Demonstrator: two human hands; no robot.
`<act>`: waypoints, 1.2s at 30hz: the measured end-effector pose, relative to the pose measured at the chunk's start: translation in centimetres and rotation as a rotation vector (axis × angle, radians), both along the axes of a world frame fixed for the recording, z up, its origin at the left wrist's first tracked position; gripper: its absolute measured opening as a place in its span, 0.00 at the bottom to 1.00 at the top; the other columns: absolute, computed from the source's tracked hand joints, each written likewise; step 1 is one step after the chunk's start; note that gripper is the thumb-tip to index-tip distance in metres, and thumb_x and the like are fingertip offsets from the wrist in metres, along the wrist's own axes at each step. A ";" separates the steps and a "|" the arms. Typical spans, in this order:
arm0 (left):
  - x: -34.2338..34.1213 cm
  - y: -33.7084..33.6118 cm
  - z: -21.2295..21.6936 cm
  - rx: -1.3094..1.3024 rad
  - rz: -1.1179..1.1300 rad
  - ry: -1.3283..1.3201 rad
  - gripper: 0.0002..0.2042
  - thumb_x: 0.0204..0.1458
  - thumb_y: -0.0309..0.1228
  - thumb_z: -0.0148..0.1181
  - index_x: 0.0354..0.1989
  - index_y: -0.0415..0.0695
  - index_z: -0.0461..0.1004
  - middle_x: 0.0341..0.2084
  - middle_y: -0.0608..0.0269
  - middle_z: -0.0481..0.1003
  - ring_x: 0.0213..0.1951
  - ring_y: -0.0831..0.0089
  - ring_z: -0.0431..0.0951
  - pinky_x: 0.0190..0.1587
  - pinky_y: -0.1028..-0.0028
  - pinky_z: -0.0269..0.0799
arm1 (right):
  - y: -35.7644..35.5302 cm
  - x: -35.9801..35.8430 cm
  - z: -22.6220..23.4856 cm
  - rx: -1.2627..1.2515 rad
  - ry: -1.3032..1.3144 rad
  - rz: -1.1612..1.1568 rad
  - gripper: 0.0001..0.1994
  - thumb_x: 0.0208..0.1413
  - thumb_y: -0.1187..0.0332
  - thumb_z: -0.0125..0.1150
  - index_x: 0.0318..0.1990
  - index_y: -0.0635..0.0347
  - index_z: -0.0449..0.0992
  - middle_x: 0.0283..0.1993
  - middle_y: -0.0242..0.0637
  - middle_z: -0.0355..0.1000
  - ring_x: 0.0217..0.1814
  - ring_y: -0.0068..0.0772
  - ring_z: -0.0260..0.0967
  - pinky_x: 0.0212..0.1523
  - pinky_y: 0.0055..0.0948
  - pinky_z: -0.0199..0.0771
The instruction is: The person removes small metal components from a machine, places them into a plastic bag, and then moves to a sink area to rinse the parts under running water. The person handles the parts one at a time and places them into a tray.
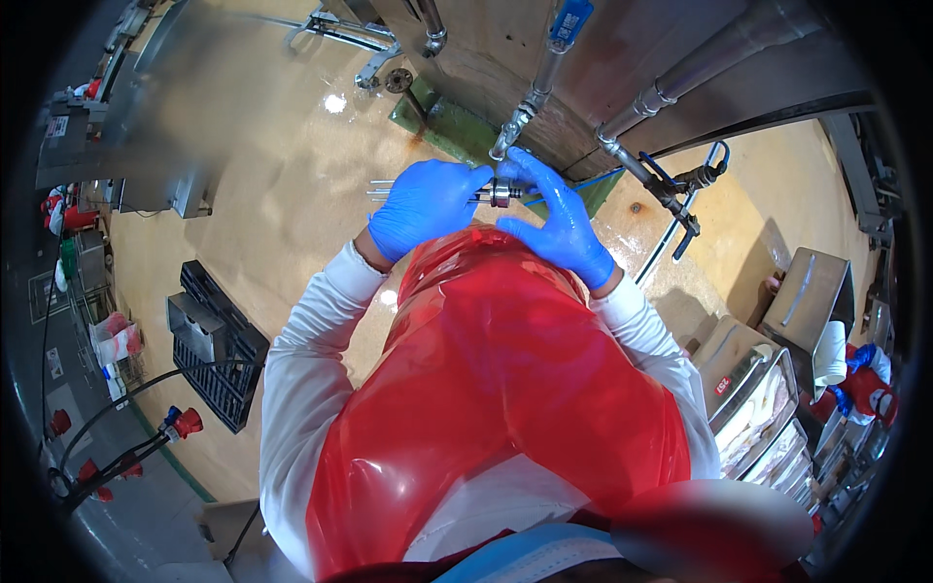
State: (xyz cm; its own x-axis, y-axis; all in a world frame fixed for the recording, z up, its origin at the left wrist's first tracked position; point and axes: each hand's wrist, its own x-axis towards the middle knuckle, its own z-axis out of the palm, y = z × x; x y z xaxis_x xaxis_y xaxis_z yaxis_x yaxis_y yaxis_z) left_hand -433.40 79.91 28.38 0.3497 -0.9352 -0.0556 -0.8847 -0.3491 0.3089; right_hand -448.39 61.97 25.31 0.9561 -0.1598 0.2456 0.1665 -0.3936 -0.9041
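My left hand, in a blue glove, is closed around a metal part with several thin rods. The rods stick out past its left side. At the right end of the metal part shows a short round fitting with dark bands. My right hand, also gloved in blue, is beside this fitting with its thumb and fingers apart. Its fingertips are close to the fitting; whether they touch it I cannot tell. Just above both hands is the lower end of a metal pipe with a blue-handled valve.
A second pipe with a valve is on the right. Stacked trays stand at the lower right, near another person in red. A black plastic crate and cables with red plugs are at the left.
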 end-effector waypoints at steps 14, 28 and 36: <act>-0.1 -1.2 0.1 -0.027 -0.077 -0.006 0.11 0.53 0.32 0.59 0.45 0.48 0.76 0.25 0.49 0.78 0.29 0.48 0.81 0.32 0.50 0.75 | -1.6 0.1 1.5 0.442 0.244 -0.100 0.31 0.60 0.66 0.68 0.69 0.62 0.66 0.57 0.46 0.78 0.52 0.38 0.76 0.60 0.35 0.73; -0.9 -1.8 1.2 -0.096 -0.008 0.110 0.14 0.49 0.29 0.60 0.46 0.48 0.78 0.27 0.47 0.79 0.31 0.45 0.81 0.34 0.50 0.76 | -0.9 -1.0 2.7 0.041 -0.016 -0.058 0.36 0.58 0.66 0.69 0.72 0.62 0.62 0.62 0.47 0.74 0.61 0.48 0.75 0.62 0.41 0.73; -1.2 -1.9 2.2 -0.014 -0.009 0.213 0.09 0.52 0.31 0.62 0.41 0.44 0.79 0.28 0.47 0.80 0.32 0.44 0.81 0.34 0.52 0.76 | -2.4 -0.6 2.3 -0.611 -0.377 0.008 0.24 0.57 0.55 0.70 0.55 0.59 0.76 0.46 0.42 0.78 0.43 0.50 0.74 0.45 0.44 0.74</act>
